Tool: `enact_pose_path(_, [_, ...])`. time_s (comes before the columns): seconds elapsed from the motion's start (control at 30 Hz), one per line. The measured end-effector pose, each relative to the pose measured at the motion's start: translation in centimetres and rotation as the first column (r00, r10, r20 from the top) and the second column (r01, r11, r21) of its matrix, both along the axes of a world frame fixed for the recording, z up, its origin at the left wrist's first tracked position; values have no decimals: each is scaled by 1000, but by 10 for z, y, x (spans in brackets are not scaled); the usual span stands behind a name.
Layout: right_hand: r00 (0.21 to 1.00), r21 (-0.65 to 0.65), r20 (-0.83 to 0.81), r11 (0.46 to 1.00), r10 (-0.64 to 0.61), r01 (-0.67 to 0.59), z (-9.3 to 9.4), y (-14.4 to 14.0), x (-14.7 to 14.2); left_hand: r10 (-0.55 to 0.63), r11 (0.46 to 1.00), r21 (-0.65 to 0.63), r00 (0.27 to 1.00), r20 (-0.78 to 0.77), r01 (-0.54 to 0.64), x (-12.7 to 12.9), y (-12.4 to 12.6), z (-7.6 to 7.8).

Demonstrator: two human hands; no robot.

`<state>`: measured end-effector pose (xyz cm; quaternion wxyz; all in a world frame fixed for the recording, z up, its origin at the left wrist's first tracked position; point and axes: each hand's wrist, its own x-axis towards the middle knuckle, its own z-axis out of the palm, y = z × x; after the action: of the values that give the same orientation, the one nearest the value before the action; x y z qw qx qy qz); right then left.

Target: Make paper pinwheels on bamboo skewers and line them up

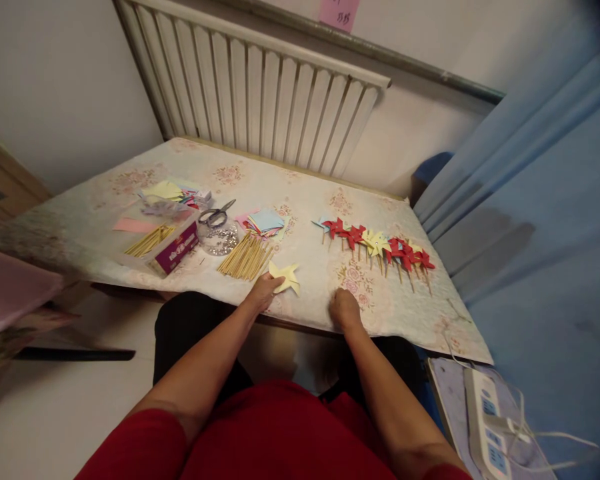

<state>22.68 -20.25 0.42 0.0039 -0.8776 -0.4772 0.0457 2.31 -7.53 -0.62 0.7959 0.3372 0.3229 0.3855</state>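
My left hand pinches a pale yellow paper pinwheel by one side, just above the front of the table; no stick shows on it. To its right, my right hand is curled closed near the table's front edge, and whatever its fingers hold, if anything, is hidden. Beside my left hand lies a pile of thin wooden sticks. Behind those sticks is a round clear dish of small shiny pieces, with scissors resting at its rim. Coloured paper squares are stacked nearby.
Finished pinwheels on sticks, red, yellow and blue, lie in a row at the right. A purple and white box with more sticks stands left. Paper scraps lie behind it. A power strip sits at lower right by a blue curtain.
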Motion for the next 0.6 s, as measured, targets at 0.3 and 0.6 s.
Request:
enact_pose_path(0.3, [997, -136, -6, 988, 72, -72, 7, 15, 16, -6, 1000, -1, 1000, 19, 6, 0, 2, -6])
enact_pose_path(0.6, [995, -140, 15, 986, 96, -93, 9, 16, 12, -5, 1000, -5, 1000, 23, 5, -2, 1, -5])
